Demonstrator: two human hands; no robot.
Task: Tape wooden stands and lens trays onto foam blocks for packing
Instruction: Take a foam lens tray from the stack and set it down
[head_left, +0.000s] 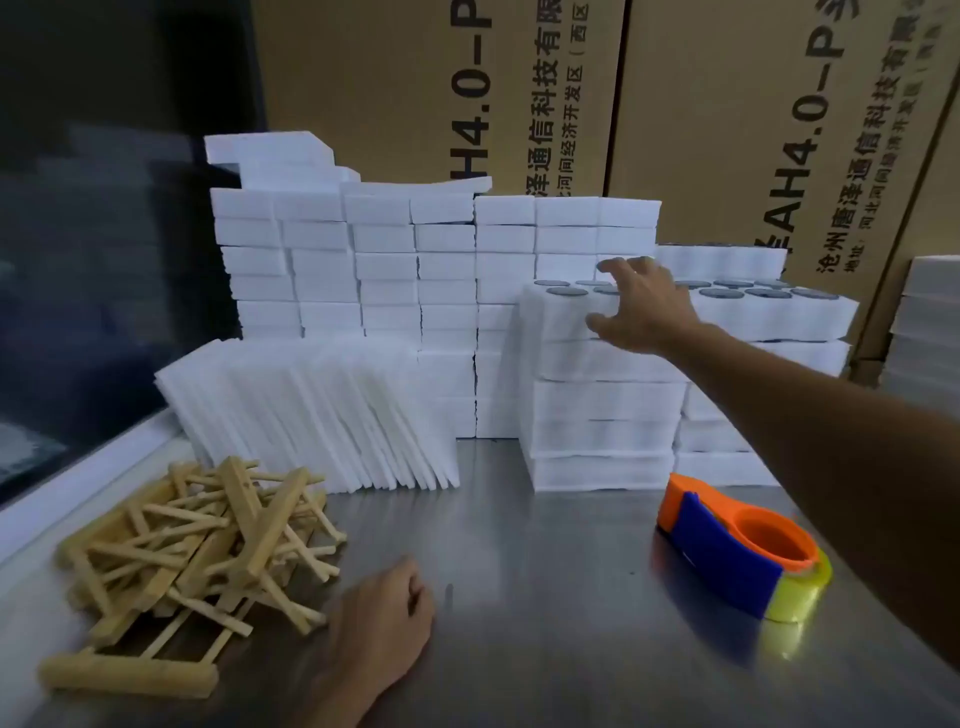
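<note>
A loose heap of wooden stands (197, 561) lies on the steel table at the front left. My left hand (382, 629) rests beside it on the table, fingers loosely curled, holding nothing. My right hand (641, 306) reaches out over the top lens tray (566, 312) of a white foam stack (602, 410), fingers spread above the dark round lenses, thumb at the tray's front face. An orange and blue tape dispenser (737, 551) with yellowish tape lies at the front right. Thin foam sheets (311, 410) lean in a row behind the stands.
A wall of stacked white foam blocks (384, 260) fills the back of the steel table (519, 597). More lens trays (769, 306) are stacked at the right. Tall cardboard boxes (727, 130) stand behind. A dark window runs along the left edge.
</note>
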